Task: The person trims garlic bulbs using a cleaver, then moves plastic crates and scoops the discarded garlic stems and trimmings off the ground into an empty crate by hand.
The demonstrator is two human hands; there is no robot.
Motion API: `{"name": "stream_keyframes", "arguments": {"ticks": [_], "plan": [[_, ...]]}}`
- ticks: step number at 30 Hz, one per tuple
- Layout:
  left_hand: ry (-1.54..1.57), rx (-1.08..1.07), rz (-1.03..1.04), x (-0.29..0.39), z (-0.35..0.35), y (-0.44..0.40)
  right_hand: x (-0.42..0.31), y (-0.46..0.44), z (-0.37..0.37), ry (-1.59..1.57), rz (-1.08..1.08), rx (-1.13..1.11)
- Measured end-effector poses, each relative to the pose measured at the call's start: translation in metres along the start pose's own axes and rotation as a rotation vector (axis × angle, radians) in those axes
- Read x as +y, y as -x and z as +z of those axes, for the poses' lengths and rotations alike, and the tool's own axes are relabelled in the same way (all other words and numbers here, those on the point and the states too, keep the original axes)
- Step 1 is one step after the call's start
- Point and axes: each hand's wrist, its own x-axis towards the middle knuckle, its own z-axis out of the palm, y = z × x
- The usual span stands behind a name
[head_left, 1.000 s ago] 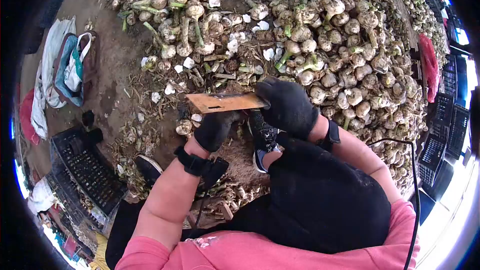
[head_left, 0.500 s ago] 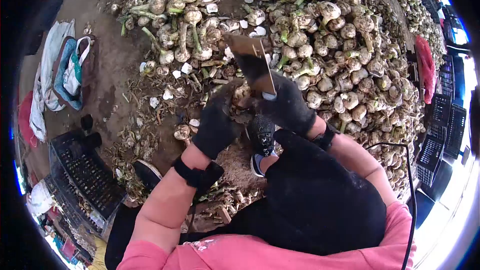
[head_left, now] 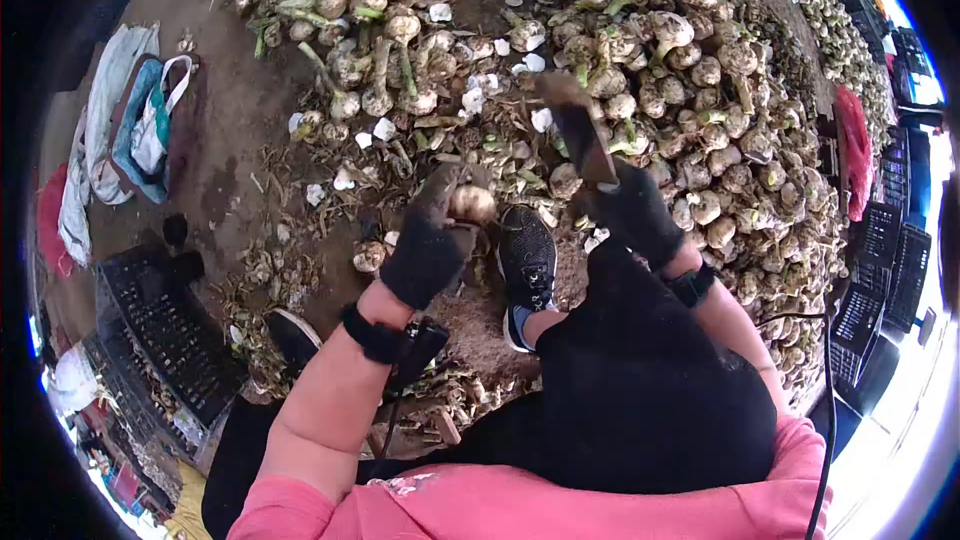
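The left hand (head_left: 428, 240), in a dark glove, has its fingers curled around a single garlic bulb (head_left: 472, 204), which sits at the fingertips with its pale, soil-marked side showing. The right hand (head_left: 632, 210), also gloved, is closed on the lower end of a broad blade (head_left: 582, 140), whose flat body slants up and away from the fist; the grip itself is hidden by the fingers. The two hands are apart, the blade clear of the bulb.

Below them, a dark laced shoe (head_left: 527, 260) rests on the earthen floor (head_left: 215, 130), between the forearms. Beyond the right hand, a large heap of bulbs (head_left: 740, 145) spreads toward the right edge of the floor, many with stems attached. A smaller heap (head_left: 330, 0) lies toward the far edge, left of the large one, with white pieces (head_left: 384, 129) and dry leaf litter scattered in front of it. Near the floor's left edge are crumpled bags (head_left: 145, 120), and nearer the person, a black crate (head_left: 165, 330). A red sack (head_left: 853, 150) and stacked crates (head_left: 875, 270) stand past the large heap's right edge.
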Motion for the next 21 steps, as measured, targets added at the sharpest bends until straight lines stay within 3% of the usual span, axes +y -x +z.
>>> {"name": "stream_keyframes", "arguments": {"ticks": [1, 2, 3, 4, 5, 7, 8, 10, 11, 12, 13, 15, 16, 17, 18, 19, 21], "plan": [[-0.098, -0.020, -0.023, -0.003, 0.002, -0.002, -0.009, 0.000, 0.000, -0.299, 0.051, 0.010], [-0.041, -0.017, -0.023, 0.001, 0.015, 0.002, -0.044, 0.006, 0.005, -0.197, -0.142, 0.054], [0.017, -0.014, -0.022, 0.005, 0.027, 0.006, -0.032, 0.007, 0.010, -0.344, -0.189, -0.097], [0.311, -0.128, -0.254, -0.001, 0.043, 0.012, -0.042, 0.011, 0.012, -0.237, -0.195, -0.141], [0.306, -0.096, -0.275, -0.012, 0.055, 0.020, -0.053, 0.013, 0.012, -0.125, -0.210, -0.180], [0.496, -0.161, -0.062, -0.033, 0.069, 0.034, -0.039, 0.018, 0.007, -0.034, -0.084, -0.158], [0.416, -0.209, -0.168, -0.037, 0.054, 0.049, -0.034, 0.023, -0.003, -0.100, 0.010, -0.122], [-0.323, -0.008, 0.180, -0.052, 0.016, 0.067, -0.015, 0.041, -0.045, -0.268, 0.103, 0.157], [-0.526, 0.141, -0.002, -0.060, -0.001, 0.081, -0.002, 0.051, -0.075, -0.223, 0.097, 0.333], [-0.616, 0.331, -0.054, -0.072, -0.019, 0.099, 0.032, 0.063, -0.121, -0.048, 0.129, 0.487], [-0.833, 0.316, -0.163, -0.092, -0.035, 0.113, 0.064, 0.074, -0.163, 0.129, 0.163, 0.645], [-1.285, 0.222, -0.379, -0.134, -0.067, 0.143, 0.046, 0.088, -0.187, 1.053, -0.020, 0.865], [-1.184, 0.293, -0.421, -0.153, -0.071, 0.140, 0.029, 0.085, -0.184, 1.118, -0.093, 0.854], [-1.082, 0.368, -0.455, -0.170, -0.076, 0.137, 0.021, 0.072, -0.169, 1.173, -0.269, 0.988], [-0.969, 0.338, -0.495, -0.190, -0.077, 0.136, 0.020, 0.060, -0.146, 0.605, -0.135, 0.894], [-0.855, 0.303, -0.542, -0.210, -0.076, 0.138, 0.018, 0.046, -0.117, 0.261, -0.036, 0.779], [-0.454, 0.257, -0.332, -0.186, -0.068, 0.111, 0.001, 0.017, -0.060, 0.003, 0.059, 0.466]]}}
